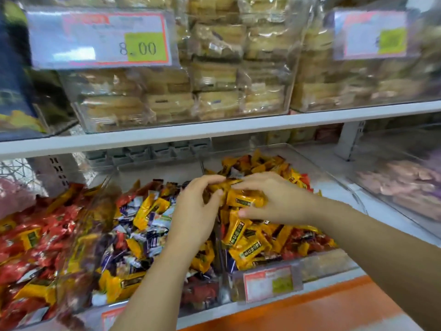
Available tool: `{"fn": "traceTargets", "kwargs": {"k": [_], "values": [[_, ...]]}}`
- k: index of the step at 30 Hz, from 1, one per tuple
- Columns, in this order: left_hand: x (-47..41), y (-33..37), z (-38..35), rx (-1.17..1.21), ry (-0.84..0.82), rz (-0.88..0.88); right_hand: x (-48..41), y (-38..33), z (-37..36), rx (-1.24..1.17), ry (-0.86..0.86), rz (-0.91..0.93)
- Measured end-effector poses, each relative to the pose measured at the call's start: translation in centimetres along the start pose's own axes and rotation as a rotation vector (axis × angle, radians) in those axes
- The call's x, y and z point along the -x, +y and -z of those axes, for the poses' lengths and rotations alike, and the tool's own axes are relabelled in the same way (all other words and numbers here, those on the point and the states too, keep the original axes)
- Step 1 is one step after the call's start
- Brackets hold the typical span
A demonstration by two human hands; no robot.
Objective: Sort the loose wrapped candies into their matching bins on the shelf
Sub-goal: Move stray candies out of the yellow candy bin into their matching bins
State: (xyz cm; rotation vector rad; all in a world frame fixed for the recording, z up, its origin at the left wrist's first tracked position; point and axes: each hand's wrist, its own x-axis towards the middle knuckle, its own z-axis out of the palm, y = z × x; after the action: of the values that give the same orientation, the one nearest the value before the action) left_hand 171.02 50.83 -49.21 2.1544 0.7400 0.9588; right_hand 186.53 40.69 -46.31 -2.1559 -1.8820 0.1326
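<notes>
both bare forearms reach in over the shelf's front edge and converge. the left grip (195, 211) stands with its palm turned right, fingers and thumb curled, pinching a yellow wrapper (211, 187). the right grip (274, 199) lies palm down just beside it, fingers over a yellow candy (245, 199), thumb beneath.

One wide-angle camera, worn on the head, faces forward and down at the shelf (214, 130). It is near: the candy bins (322, 265) fill the lower frame.
</notes>
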Motion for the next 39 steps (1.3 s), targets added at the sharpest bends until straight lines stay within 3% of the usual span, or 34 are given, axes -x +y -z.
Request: {"fn": "traceTargets", "kwargs": {"k": [3,5,12,17,20,24,28,36,39], "values": [[-0.1,-0.5,0.1,0.051,-0.022,-0.009,-2.1,-0.6,-1.2,0.234,-0.228,0.007],[0.0,-0.6,0.4,0.065,-0.039,-0.011,-2.7,0.1,-1.4,0.272,-0.261,0.035],[0.2,-0.2,0.8,0.082,-0.086,0.019,0.1,5.1,1.4,0.017,-0.16,0.021],[0.4,-0.1,0.8,0.091,-0.09,0.027,1.4,6.0,2.3,-0.003,-0.153,-0.036],[0.4,-0.1,0.8,0.103,-0.083,0.026,0.2,4.2,2.8,-0.027,-0.029,-0.028],[0.4,-0.2,0.7,0.128,-0.07,0.038,-4.1,1.8,1.3,0.111,0.03,-0.009],[0.6,-0.3,0.8,0.162,-0.074,0.049,-7.5,2.1,-1.1,0.193,-0.013,-0.168],[0.7,-0.4,1.0,0.184,-0.068,0.047,-8.1,2.3,-1.7,0.032,0.103,-0.158],[0.9,-0.4,1.7,0.198,-0.013,0.042,-6.3,2.0,-0.9,-0.009,0.231,-0.106]]}}
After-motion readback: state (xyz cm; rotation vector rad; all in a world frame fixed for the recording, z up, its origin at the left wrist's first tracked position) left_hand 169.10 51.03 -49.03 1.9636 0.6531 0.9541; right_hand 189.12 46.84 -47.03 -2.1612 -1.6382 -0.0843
